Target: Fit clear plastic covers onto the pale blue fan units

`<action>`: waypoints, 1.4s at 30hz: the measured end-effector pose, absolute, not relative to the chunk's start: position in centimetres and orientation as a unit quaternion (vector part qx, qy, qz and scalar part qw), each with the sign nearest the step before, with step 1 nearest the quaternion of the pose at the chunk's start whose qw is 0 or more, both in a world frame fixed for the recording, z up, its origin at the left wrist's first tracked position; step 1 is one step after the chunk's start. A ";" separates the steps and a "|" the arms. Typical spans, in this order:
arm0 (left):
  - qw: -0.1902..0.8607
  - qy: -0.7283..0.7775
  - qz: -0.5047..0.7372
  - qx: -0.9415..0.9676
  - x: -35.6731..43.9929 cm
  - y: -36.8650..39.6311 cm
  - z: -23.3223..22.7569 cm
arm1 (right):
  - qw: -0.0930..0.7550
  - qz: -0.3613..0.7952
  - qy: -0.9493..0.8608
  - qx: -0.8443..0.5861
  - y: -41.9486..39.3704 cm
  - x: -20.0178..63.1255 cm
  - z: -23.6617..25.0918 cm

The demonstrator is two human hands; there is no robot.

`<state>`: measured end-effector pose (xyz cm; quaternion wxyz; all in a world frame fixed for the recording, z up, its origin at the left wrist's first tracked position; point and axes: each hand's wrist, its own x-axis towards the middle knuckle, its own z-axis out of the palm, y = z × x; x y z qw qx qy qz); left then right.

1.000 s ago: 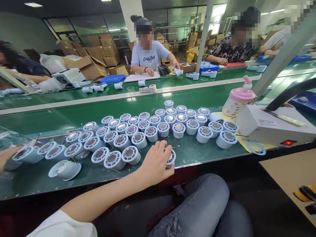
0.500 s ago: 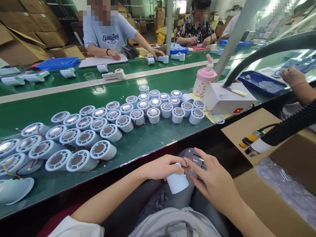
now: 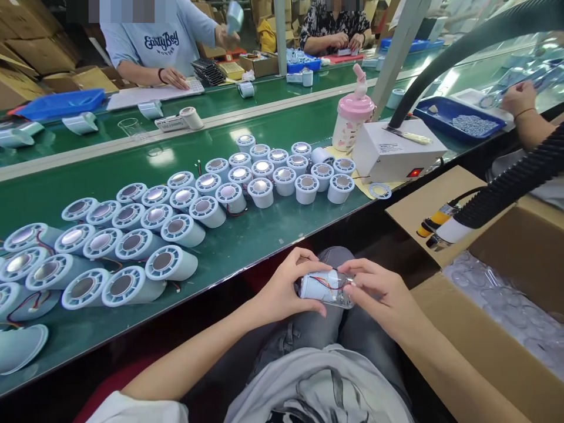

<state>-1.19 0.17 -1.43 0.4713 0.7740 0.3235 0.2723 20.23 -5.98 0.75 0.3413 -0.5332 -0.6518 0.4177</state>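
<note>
- Green conveyor belt (image 3: pixel 273 235) runs across in front of you; take it as the landmark for everything else.
- Cardboard box (image 3: pixel 497 329) sits off the belt's near edge to your right, open, with clear plastic parts inside, probably so your right hand can reach them.
- White control box (image 3: pixel 396 154) stands on the belt's right end with a red light lit; pink bottle (image 3: pixel 351 120) just beside it.
- Black hose tool (image 3: pixel 493 202) lies across the box flap, near the belt edge, parked within reach.
- Rows of white fan housings (image 3: pixel 176 217) lie on the belt, grille faces toward you, packed touching.
- Single white housing with red wires (image 3: pixel 318 288) is off the belt, over your lap, below its near edge.
- Left hand (image 3: pixel 282 291) is wrapped around the housing's left end, steadying it.
- Right hand (image 3: pixel 383 296) pinches a clear cap (image 3: pixel 341 296) against its right end; hands close together, both gripping.
</note>
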 end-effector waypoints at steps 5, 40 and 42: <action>0.476 0.331 0.295 0.759 -1.0 -0.5 -2.4 | 0.343 0.288 -0.708 -0.546 -6.6 19.0 -0.5; 0.643 0.247 0.240 0.684 -1.9 -1.2 0.0 | 0.355 0.557 -0.587 -0.467 -7.4 21.7 0.1; 0.637 0.243 0.244 0.690 -1.9 -1.2 0.0 | 0.359 0.585 -0.566 -0.456 -7.4 21.6 -0.1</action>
